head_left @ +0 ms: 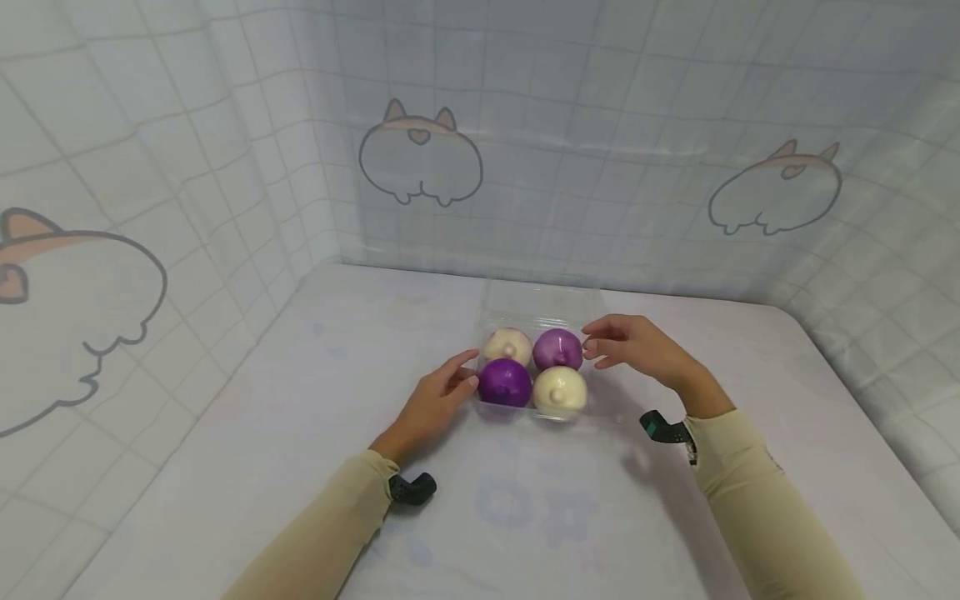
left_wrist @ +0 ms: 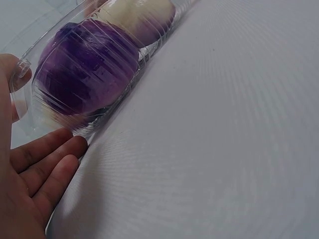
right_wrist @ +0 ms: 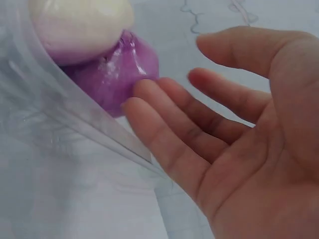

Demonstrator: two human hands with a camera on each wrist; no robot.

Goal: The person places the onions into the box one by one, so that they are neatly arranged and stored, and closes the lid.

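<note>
A clear plastic clamshell box (head_left: 551,414) holds several onion-shaped bulbs, with its lid (head_left: 540,297) folded back behind it. The dark purple bulb (head_left: 505,383) sits front left and a cream bulb (head_left: 560,389) front right. Behind them are a pale bulb (head_left: 507,346) and a lighter purple bulb (head_left: 558,349). My left hand (head_left: 435,407) is at the box's left side; in the left wrist view its extended fingers (left_wrist: 47,159) lie against or close to the clear wall. Beside the right wall, my right hand (head_left: 637,346) is loosely spread, holding nothing, its fingertips near the lighter purple bulb.
The box stands on a white-covered table (head_left: 450,533). A grid-patterned curtain (head_left: 570,167) with cartoon animal drawings surrounds the table at the back and both sides. Dark wrist-worn devices (head_left: 411,488) show below both hands.
</note>
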